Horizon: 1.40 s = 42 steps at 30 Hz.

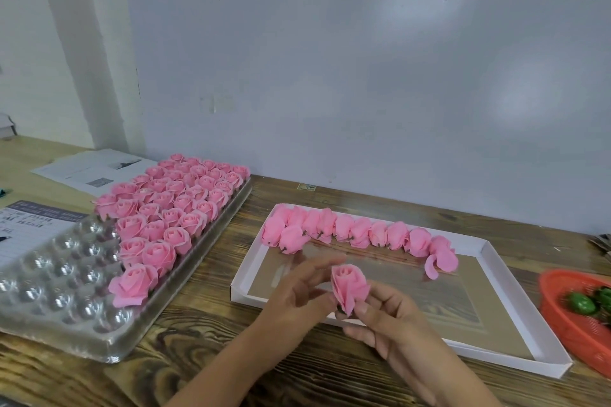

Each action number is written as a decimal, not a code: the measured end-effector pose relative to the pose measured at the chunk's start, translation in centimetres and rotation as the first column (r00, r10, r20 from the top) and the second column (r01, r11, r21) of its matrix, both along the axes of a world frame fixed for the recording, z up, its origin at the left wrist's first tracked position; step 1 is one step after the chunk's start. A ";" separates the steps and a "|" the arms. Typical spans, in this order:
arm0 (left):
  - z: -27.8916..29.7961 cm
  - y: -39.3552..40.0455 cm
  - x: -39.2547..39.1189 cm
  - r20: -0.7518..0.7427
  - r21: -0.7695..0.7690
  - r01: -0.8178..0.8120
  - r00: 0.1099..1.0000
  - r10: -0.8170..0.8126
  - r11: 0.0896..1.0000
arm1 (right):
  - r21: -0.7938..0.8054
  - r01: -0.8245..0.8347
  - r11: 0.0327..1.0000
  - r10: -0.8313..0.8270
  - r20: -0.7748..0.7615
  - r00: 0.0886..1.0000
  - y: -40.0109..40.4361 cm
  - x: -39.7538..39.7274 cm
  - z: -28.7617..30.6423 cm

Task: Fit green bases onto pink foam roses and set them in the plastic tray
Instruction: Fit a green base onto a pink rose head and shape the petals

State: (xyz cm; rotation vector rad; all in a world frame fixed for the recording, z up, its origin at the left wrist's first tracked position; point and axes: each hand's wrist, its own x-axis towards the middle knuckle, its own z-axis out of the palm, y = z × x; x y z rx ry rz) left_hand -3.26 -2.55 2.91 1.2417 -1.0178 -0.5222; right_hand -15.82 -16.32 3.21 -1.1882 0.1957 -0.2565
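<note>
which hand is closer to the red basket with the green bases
Right. The right hand, holding a pink rose, is nearer the red basket; the left hand lies farther left.

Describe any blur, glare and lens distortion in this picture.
Head view: the left hand is motion-blurred beside the rose, which the right hand holds sharper; glare spots sit on the plastic tray cups and the white wall panel; wide-angle bending curves the table edge.

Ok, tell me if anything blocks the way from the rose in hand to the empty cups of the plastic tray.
Nothing visible does. The rose, held between left hand and right hand, has only bare wooden table between it and the plastic tray. Its empty cups sit at the near end, uncovered.
</note>
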 end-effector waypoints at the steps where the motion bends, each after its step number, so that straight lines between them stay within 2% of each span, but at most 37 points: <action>1: 0.1 0.0 -0.1 -0.009 -0.005 0.005 1.000 -0.005 1.000 | -0.024 0.025 0.999 -0.025 0.014 1.000 0.2 0.1 0.0; 5: 0.4 0.0 -0.3 -0.007 -0.029 -0.042 0.999 0.042 0.999 | -0.233 0.133 0.963 -0.129 0.032 0.991 0.9 0.6 -0.8; 8: 0.6 0.0 -0.3 0.001 -0.038 -0.046 0.999 0.046 0.998 | -0.375 0.145 0.916 -0.142 0.036 0.989 1.2 0.9 -1.4; 12: 0.5 -0.1 -0.4 0.015 -0.033 -0.007 1.000 0.007 0.999 | -0.370 0.096 0.924 -0.073 0.076 0.994 1.4 0.9 -1.6; 16: 0.3 -0.1 -0.4 -0.024 0.013 0.022 0.999 -0.021 1.000 | -0.347 0.137 0.928 -0.108 0.101 0.989 1.4 0.8 -1.5; 20: 0.3 -0.1 -0.5 0.021 0.078 0.096 0.995 -0.098 0.992 | -0.329 0.175 0.928 -0.144 0.119 0.983 1.3 0.8 -1.3; 22: 0.3 0.0 -0.4 0.031 0.085 0.077 0.996 -0.080 0.993 | -0.351 0.196 0.916 -0.165 0.117 0.979 1.2 0.9 -1.3; 25: 0.4 0.1 -0.2 0.012 0.005 -0.003 1.000 0.003 1.000 | -0.455 0.224 0.862 -0.191 0.118 0.974 1.4 0.7 -1.1; 29: 1.0 0.3 -0.6 0.048 -0.078 -0.001 0.999 0.005 0.997 | -0.561 0.199 0.804 -0.183 0.085 0.979 1.8 0.7 -1.1; 33: 0.9 0.1 -0.9 0.082 -0.023 0.029 0.996 -0.027 0.999 | -0.556 0.177 0.812 -0.152 0.092 0.984 2.1 0.6 -0.9; 36: 0.9 0.1 -0.7 0.058 0.058 0.079 0.995 -0.082 0.995 | -0.555 0.138 0.820 -0.139 0.041 0.990 2.2 0.8 -0.8; 39: 0.8 0.2 -0.4 0.070 0.123 0.125 0.988 -0.134 0.984 | -0.457 0.092 0.885 -0.111 -0.015 0.994 1.8 1.0 -1.0; 42: 0.7 0.3 -0.4 0.045 0.114 0.122 0.991 -0.128 0.986 | -0.274 0.081 0.958 -0.074 0.036 0.997 1.6 0.7 -0.8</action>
